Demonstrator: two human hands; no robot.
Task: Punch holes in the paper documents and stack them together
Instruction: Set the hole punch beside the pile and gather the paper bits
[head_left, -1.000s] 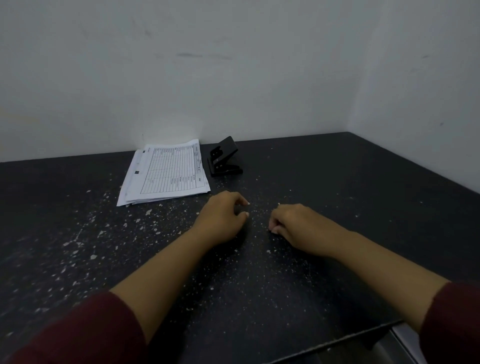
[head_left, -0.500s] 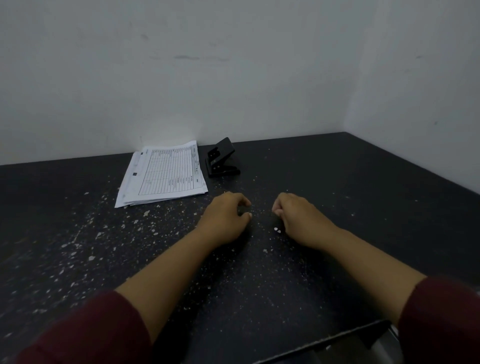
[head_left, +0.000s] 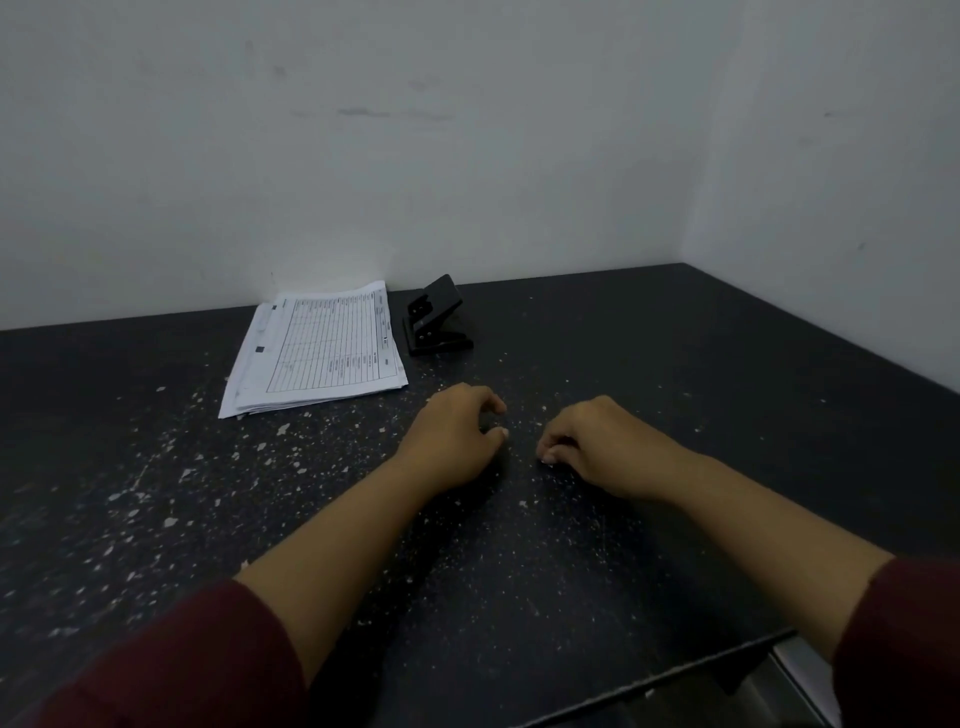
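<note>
A stack of printed paper forms (head_left: 322, 353) lies at the back left of the dark speckled table (head_left: 675, 389), near the wall. A black hole punch (head_left: 436, 322) stands just right of the stack with its lever raised. My left hand (head_left: 452, 436) rests on the table in front of the papers, its fingers loosely curled and holding nothing. My right hand (head_left: 597, 441) rests beside it, a short gap apart, with fingers curled under and nothing in them. Neither hand touches the papers or the punch.
Small white paper flecks are scattered over the table, thickest at the left (head_left: 171, 483). White walls meet in a corner at the back right. The table's near edge (head_left: 675, 670) drops off at the bottom right.
My right hand edged forward half a second ago and has drawn back a little since. The left hand, papers and punch have stayed put.
</note>
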